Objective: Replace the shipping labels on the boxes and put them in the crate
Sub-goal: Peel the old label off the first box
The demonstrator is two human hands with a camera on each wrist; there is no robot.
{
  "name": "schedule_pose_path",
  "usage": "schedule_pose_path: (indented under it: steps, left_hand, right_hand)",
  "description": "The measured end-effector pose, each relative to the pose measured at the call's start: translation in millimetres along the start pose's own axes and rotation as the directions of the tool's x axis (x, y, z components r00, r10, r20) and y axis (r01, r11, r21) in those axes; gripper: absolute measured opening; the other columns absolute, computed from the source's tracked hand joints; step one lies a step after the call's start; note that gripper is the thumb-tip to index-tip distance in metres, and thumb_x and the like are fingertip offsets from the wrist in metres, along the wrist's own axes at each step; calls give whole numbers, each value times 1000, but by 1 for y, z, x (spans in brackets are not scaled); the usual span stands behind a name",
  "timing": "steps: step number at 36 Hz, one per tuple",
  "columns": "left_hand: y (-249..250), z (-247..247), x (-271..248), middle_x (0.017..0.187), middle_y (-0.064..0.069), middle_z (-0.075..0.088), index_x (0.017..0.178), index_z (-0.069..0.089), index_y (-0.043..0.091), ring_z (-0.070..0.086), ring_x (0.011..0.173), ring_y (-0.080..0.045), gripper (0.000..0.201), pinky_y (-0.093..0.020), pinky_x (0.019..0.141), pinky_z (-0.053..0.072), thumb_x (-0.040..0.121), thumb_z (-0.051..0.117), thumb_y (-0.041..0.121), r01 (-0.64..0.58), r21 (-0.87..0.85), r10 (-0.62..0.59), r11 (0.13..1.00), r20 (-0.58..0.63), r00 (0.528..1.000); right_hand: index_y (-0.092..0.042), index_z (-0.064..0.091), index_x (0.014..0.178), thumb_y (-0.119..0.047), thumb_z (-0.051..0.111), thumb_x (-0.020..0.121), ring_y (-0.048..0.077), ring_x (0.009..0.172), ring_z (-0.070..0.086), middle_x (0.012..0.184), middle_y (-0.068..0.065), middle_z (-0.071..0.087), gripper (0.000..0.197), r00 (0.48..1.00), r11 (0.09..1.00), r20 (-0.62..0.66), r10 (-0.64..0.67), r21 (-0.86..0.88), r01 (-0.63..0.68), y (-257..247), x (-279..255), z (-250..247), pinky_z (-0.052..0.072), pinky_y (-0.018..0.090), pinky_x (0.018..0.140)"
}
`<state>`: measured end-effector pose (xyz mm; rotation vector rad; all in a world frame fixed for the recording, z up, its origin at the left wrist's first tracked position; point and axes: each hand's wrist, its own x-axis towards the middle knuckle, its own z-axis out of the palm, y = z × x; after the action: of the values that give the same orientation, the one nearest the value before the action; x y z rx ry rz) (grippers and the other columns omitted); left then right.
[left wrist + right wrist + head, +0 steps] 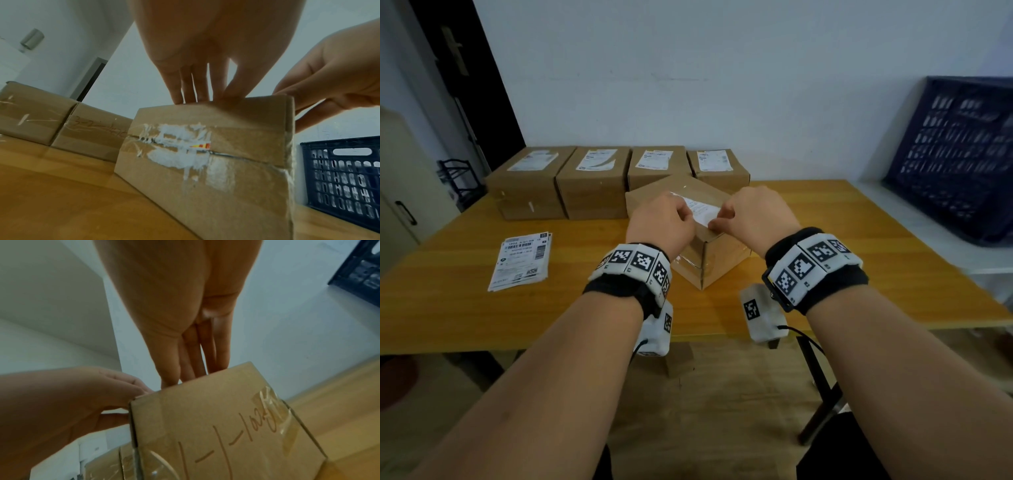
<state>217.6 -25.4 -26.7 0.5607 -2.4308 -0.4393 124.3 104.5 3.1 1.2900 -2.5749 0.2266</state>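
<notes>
A wooden table (pixel 825 240) with a yellow-brown top carries everything. Along its far edge stand four cardboard boxes (pixel 592 181) in a row, side by side, each with a white label on its top. Nearer, turned at an angle, sits a single cardboard box (pixel 715 263), just in front of the row's right end. Near the left side lies a small stack of shipping labels (pixel 520 262), slightly fanned.

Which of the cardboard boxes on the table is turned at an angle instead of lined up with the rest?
The front box, the one both hands are working on. It sits corner-first toward the camera, while the other four boxes stand in a straight row behind it.
</notes>
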Motion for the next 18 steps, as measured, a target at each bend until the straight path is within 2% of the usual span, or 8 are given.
schedule_pose_path:
  steps: [6,10,12,15,18]
  left_hand:
    - [1,0,1,102,4,62,94,69,19,56,90,-15,19,-26,72,42,91,50,23,10,17,-10,1000,-1,1000]
    - [1,1,1,101,4,63,93,69,19,57,88,-15,19,-26,71,42,91,50,22,14,17,-14,1000,-7,1000]
    - [2,2,0,98,4,63,91,68,19,57,86,-15,18,-26,69,42,90,51,21,20,11,-19,1000,-17,1000]
    - [1,5,-1,94,4,62,86,66,20,57,84,-15,16,-26,67,41,90,51,21,23,4,-23,1000,-37,999]
    - [1,5,-2,95,4,62,85,67,19,56,84,-14,17,-26,68,42,90,51,21,12,7,-11,1000,-41,999]
  right_hand:
    - [-14,73,93,-46,49,97,17,73,60,80,1,67,40,998,996,-5,-58,-75,57,-2,-2,4,37,27,57]
    - [-11,70,85,-41,47,99,19,70,61,75,2,66,41,995,991,-22,-98,-96,95,-3,-3,7,43,29,60]
    - [-12,63,74,-39,45,100,20,66,58,67,1,59,42,992,985,-34,-122,-128,116,-4,-5,10,43,30,59]
    - [-16,43,60,-35,43,101,20,62,52,61,-1,47,46,988,980,-61,-144,-149,133,-5,-7,14,37,31,58]
    - [-15,45,63,-30,41,102,21,63,51,65,0,50,42,984,976,-84,-158,-165,142,-5,-11,16,32,30,59]
